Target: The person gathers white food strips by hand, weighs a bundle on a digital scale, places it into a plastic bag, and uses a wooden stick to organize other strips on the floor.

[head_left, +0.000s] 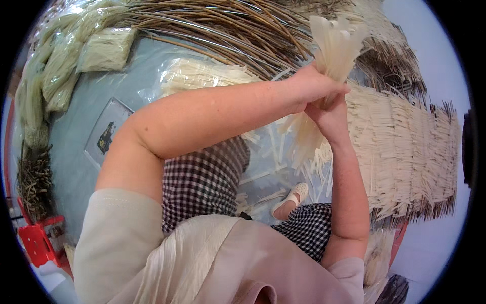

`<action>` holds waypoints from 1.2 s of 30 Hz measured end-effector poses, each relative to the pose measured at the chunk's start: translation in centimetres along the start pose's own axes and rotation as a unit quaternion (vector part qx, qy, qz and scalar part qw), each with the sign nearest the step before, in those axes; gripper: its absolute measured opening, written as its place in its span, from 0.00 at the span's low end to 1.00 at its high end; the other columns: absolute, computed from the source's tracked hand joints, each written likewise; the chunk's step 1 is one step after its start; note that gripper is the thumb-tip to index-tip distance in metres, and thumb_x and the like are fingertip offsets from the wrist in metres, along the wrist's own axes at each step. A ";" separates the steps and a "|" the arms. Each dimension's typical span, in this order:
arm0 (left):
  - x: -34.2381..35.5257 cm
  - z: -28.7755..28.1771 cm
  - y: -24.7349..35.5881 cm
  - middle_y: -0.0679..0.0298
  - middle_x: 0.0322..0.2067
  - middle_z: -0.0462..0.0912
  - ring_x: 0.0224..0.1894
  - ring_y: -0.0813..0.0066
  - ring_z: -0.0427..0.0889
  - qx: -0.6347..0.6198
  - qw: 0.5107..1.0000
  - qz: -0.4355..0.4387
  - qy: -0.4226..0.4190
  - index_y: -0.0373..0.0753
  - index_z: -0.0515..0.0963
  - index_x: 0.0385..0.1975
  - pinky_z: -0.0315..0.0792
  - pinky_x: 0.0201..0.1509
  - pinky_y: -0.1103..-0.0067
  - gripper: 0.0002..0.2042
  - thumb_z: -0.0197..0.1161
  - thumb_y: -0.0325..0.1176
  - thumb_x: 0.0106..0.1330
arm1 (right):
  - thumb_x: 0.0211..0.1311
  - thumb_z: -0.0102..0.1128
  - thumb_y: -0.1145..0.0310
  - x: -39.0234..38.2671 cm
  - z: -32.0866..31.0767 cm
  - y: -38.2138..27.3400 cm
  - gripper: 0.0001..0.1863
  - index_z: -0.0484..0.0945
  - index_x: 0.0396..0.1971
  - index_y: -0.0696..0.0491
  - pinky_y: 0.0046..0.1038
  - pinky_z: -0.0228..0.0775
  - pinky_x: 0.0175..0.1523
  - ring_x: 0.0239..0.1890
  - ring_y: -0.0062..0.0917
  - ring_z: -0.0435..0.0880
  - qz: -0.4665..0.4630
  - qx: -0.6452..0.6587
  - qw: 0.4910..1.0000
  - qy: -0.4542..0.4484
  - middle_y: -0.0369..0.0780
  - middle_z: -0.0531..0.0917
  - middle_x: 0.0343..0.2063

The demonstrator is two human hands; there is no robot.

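A bundle of pale, flat, translucent strips (pixel 338 43) stands upright in my grasp, its top fanning out above my hands and its lower ends hanging below them. My left hand (pixel 316 83) is closed round the middle of the bundle, the arm stretched across my front. Just below, against the left hand, my right hand (pixel 331 116) also grips the strips with its fingers partly hidden. Beyond my left forearm lies a heap of cream strips (pixel 202 73) in clear plastic.
Long brown sticks (pixel 228 28) lie along the far side. Stacked layers of cream strips (pixel 400 152) fill the right. Bagged greenish strips (pixel 109 49), a clear flat package (pixel 101 134) and a red stool (pixel 38 243) are at left. Loose strips (pixel 276 147) litter the floor near my white shoe (pixel 292 200).
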State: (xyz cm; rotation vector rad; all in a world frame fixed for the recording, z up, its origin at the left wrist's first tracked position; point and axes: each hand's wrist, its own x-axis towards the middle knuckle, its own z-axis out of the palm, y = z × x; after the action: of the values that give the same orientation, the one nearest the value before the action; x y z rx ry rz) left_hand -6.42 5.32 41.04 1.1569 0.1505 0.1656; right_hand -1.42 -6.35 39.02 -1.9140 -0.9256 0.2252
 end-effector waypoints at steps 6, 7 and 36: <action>1.7 -7.3 0.3 0.55 0.52 0.75 0.54 0.69 0.73 -0.123 0.988 0.005 -0.090 0.31 0.70 0.56 0.65 0.59 0.73 0.24 0.65 0.24 0.58 | 0.45 0.68 0.70 5.2 4.1 0.3 0.43 0.55 0.62 0.51 0.32 0.73 0.51 0.46 0.36 0.82 -0.063 -0.042 0.997 0.009 0.45 0.81 0.46; 2.3 -9.9 -0.1 0.56 0.53 0.74 0.56 0.69 0.72 -0.047 0.990 0.005 -0.133 0.31 0.67 0.59 0.63 0.63 0.72 0.27 0.65 0.26 0.58 | 0.44 0.67 0.69 6.1 4.9 0.2 0.43 0.54 0.63 0.50 0.33 0.73 0.50 0.46 0.39 0.82 -0.019 -0.131 0.991 -0.001 0.46 0.81 0.45; -1.2 -33.0 -16.1 0.74 0.26 0.75 0.25 0.86 0.71 -0.034 0.961 0.011 0.273 0.41 0.75 0.37 0.60 0.26 0.88 0.07 0.63 0.33 0.63 | 0.43 0.64 0.73 10.0 19.7 16.3 0.50 0.51 0.70 0.39 0.39 0.72 0.45 0.40 0.39 0.80 -0.029 -0.414 0.859 -0.301 0.45 0.78 0.36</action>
State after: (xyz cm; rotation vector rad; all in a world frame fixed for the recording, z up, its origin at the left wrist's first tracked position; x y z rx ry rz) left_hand -13.50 28.35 13.29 1.0212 0.6155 0.5063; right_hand 3.77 9.96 17.55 -2.6591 -1.6972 0.4614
